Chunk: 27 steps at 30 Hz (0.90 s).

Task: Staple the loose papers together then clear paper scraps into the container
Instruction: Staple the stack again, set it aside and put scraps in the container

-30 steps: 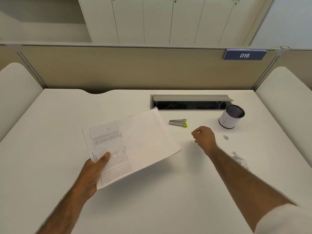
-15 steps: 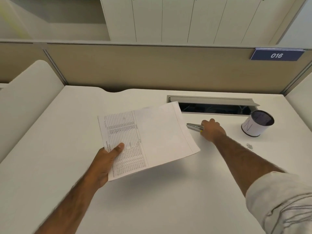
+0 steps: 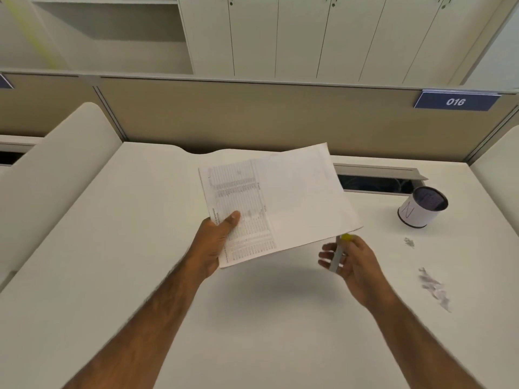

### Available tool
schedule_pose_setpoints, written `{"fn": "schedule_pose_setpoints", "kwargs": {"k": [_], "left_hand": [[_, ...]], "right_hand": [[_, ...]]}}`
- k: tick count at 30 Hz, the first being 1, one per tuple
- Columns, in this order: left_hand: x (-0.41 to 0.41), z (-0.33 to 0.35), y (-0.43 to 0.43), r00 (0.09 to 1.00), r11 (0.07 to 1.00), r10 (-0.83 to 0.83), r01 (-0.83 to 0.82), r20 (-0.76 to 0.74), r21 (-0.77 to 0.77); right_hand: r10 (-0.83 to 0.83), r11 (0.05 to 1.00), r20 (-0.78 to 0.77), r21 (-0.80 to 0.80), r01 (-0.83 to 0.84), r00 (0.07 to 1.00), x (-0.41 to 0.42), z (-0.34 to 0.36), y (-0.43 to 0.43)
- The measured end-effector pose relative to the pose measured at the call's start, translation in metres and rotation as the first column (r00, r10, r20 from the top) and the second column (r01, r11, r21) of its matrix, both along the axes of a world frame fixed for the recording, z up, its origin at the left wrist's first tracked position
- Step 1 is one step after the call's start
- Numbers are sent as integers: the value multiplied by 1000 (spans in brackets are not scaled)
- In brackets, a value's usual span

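A white desk (image 3: 112,248) fills the view. At twelve o'clock stands a beige partition (image 3: 252,116) with white cupboards (image 3: 309,37) behind; at two o'clock, a blue "016" sign (image 3: 456,101) and what may be a cable slot (image 3: 376,182).

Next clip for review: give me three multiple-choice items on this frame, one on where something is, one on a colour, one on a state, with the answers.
1. Where does the container stand?
A. on the desk, right of the papers
B. on the shelf
C. in the left hand

2. What colour is the tip of the stapler?
A. red
B. yellow
C. blue

3. What is the state of the papers?
A. flat on the desk
B. held up off the desk
C. inside the container

Answers:
1. A, it sits on the desk near the cable slot.
2. B, a yellow end shows above the right hand holding it.
3. B, the left hand grips their edge and they cast a shadow below.
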<state>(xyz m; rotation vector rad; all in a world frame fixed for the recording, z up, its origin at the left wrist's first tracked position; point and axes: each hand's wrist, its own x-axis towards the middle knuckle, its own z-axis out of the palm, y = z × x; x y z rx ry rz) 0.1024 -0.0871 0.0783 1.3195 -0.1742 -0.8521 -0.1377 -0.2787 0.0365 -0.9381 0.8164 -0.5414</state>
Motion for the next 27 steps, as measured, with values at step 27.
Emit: {"fn": "schedule_pose_setpoints", "kwargs": {"k": [27], "left_hand": [[-49, 35, -25, 970, 999, 48, -47, 238, -13]], "right_hand": [[234, 919, 133, 292, -264, 963, 25, 87, 155]]}}
